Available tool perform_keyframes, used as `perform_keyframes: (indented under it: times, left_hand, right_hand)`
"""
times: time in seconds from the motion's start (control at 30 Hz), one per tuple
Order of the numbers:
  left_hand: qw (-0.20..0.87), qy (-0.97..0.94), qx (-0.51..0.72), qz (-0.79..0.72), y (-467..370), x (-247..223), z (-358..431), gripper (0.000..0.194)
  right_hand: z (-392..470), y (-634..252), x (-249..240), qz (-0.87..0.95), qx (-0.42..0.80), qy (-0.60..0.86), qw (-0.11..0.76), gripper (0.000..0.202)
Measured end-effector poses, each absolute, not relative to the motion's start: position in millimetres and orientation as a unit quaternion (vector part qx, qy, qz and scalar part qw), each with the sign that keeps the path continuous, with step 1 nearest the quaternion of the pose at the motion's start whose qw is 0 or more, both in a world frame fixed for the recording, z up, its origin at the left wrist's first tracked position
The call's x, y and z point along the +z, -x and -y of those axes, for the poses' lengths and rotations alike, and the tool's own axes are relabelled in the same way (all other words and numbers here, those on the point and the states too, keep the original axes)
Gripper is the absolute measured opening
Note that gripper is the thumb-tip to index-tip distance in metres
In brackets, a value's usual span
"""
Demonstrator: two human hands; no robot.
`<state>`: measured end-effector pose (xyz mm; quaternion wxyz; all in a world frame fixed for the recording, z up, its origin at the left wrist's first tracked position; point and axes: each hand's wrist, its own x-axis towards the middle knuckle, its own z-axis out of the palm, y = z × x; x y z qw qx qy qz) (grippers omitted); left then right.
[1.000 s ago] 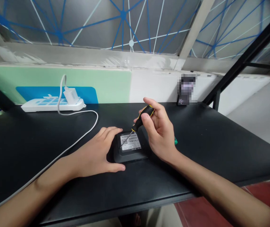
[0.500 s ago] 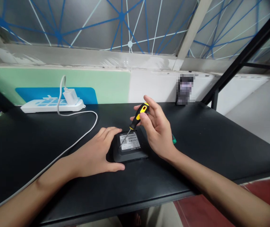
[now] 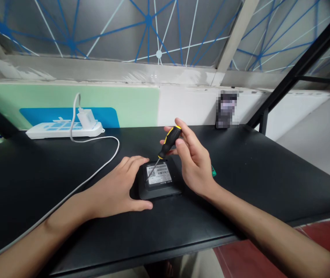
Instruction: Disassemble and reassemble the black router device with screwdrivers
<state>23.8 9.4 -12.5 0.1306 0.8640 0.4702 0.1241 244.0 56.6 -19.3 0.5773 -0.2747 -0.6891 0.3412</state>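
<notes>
A flat black electronic box (image 3: 156, 192) with a white printed label (image 3: 160, 173) lies on the black table. My left hand (image 3: 121, 185) braces it from the left, fingers at its far left corner and thumb along the near edge. My right hand (image 3: 195, 162) has its fingers closed round the black-and-yellow handle of a screwdriver (image 3: 170, 142). The shaft slants down to the left, its tip at the left side of the box, beside the label. Whether the tip sits in a screw is too small to tell.
Behind my right hand, a green object (image 3: 214, 171) is mostly hidden. A white power strip (image 3: 63, 130) with a plugged-in charger (image 3: 86, 118) stands at the back left; its white cable (image 3: 101, 166) runs along my left arm. A pixelated dark upright object (image 3: 226, 110) leans on the wall.
The screwdriver handle has turned in my right hand, showing less of its yellow patch, and my thumb has shifted slightly right. The left hand and the box have stayed put.
</notes>
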Motion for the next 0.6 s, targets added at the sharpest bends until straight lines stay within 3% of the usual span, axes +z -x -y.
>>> perform_keyframes:
  times: [0.27, 0.43, 0.6]
  left_hand:
    - [0.137, -0.862, 0.134, -0.470, -23.6, -11.4, -8.6, 0.093]
    - [0.138, -0.860, 0.143, -0.470, -24.0, -11.4, -8.7, 0.092]
    - [0.133, -0.861, 0.150, -0.468, -24.3, -11.6, -8.8, 0.092]
  right_hand:
    - [-54.5, -243.3, -13.6, 0.675, 0.312, 0.293, 0.600, 0.037]
    - [-54.4, -245.1, -15.3, 0.685, 0.337, 0.283, 0.580, 0.042]
    - [-56.1, -244.8, -14.6, 0.689, 0.286, 0.312, 0.588, 0.041]
